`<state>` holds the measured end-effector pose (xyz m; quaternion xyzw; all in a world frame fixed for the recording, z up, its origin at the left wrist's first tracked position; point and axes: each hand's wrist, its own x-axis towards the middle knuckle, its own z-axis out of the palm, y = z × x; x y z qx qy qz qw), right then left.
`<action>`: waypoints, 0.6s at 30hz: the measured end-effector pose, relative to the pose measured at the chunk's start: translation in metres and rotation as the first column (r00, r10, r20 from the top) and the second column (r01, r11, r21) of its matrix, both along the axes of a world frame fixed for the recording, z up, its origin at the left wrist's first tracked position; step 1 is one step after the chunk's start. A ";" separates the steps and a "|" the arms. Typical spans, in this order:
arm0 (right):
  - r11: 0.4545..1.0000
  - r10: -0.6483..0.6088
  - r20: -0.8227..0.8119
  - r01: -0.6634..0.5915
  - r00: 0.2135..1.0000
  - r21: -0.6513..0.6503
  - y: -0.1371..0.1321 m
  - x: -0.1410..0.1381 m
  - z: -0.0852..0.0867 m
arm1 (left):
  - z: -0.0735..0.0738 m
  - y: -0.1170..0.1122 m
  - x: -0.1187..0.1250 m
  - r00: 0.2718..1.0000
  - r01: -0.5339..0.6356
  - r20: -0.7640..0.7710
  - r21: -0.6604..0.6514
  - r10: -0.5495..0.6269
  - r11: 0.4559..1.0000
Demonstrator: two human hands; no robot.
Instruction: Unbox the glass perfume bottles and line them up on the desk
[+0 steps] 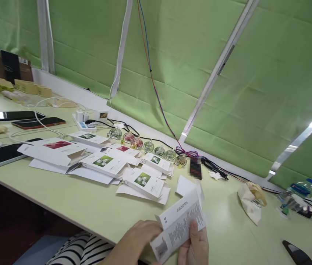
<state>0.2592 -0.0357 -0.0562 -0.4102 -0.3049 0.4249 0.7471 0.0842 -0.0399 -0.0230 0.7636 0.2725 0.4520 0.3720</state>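
A white printed folding carton (pixel 182 222) is held over the table's front edge, its small-print side facing me. My right hand (pixel 196 247) grips it from below and the right, with the thumb pressed on the printed panel. At the carton's left end, my left hand (pixel 142 237) has its fingers curled against the side; its fingertips are partly hidden. Behind them lie several more white cartons with flower pictures, including one with white flowers (pixel 145 181) and one with a pink picture (pixel 55 148). Small round glass bottles (pixel 159 151), greenish and pinkish, stand in a row beyond the cartons.
Tablets and a phone (pixel 38 122) lie to the left with white cables, beside a power strip (pixel 83 123). A cloth pouch (pixel 251 202), a water bottle (pixel 301 187) and a dark phone-like object (pixel 298 253) are on the right. Black cables run along the wall.
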 end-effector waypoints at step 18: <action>0.652 -0.467 0.873 0.721 0.139 0.234 0.002 0.062 0.087 | -0.027 0.007 0.009 0.988 -0.098 -0.131 -0.094 0.085 0.991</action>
